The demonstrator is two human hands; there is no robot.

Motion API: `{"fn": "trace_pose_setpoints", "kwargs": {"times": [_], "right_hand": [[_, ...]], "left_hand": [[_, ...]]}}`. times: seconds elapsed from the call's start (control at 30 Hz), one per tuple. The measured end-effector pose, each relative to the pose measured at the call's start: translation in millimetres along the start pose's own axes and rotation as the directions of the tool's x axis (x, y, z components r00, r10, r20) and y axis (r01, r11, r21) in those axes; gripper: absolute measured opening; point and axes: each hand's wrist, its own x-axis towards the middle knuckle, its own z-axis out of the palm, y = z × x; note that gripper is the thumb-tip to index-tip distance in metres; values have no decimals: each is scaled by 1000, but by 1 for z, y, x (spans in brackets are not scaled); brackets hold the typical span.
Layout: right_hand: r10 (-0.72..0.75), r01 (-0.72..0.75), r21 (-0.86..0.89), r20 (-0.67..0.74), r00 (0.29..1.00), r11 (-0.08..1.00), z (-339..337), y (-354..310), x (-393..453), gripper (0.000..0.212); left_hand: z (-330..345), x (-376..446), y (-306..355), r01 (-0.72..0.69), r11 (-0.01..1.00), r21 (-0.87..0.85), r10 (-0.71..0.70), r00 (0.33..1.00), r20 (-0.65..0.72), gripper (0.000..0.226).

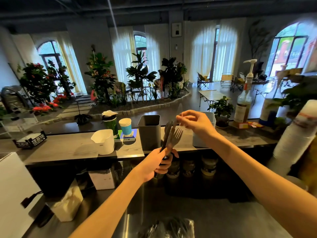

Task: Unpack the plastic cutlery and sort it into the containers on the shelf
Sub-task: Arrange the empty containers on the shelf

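from my remote station i see a large hall with pale walls [89, 36] and a dark ceiling [154, 7] crossed by beams. four tall arched windows [48, 52] line the far wall, most hung with sheer white curtains [204, 50]; daylight enters through them. a raised planter bed [154, 104] with a stone kerb holds leafy plants [140, 71] and red flowers [42, 107]. the floor [193, 102] is dark and glossy. folding chairs [226, 79] and a slatted low table [211, 95] stand at right. a framed picture [176, 30] hangs between the windows.
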Motion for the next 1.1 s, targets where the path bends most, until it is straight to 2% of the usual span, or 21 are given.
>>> {"fn": "trace_pose_setpoints", "kwargs": {"times": [0.1,0.17,0.23,0.3,0.37,0.47,0.63,0.9,1.0,1.1], "right_hand": [[-94,114,128,-150,984,985,-4,-12,6,9],[-164,207,143,-268,949,968,-7,-18,10,12],[-195,244,121,-321,927,962,-7,-21,14,17],[-171,197,96,-231,958,976,-3,-21,16,18],[-89,91,57,-44,995,994,8,-15,16,20],[58,-59,5,117,991,998,28,-1,17,24],[109,-116,64,105,989,991,49,11,23,25],[118,-122,128,37,992,984,68,22,43,24],[152,-154,117,20,988,981,77,26,52,28],[160,-164,104,54,986,981,82,29,62,27]], "left_hand": [[-11,-1,-3,26,999,29,-24,998,-59,38],[-19,0,-4,79,996,41,-71,982,-173,35],[-26,2,-2,136,990,21,-124,945,-303,30],[-33,3,2,155,988,-25,-154,923,-352,34],[-37,4,5,122,991,-54,-133,943,-306,48],[-39,5,7,58,997,-57,-71,961,-269,51],[-43,12,5,-18,998,63,39,937,-346,50],[-57,19,4,-104,946,308,250,838,-485,33],[-68,26,-3,-64,854,516,368,776,-512,25],[-86,35,-12,16,808,589,373,759,-533,31]]}}
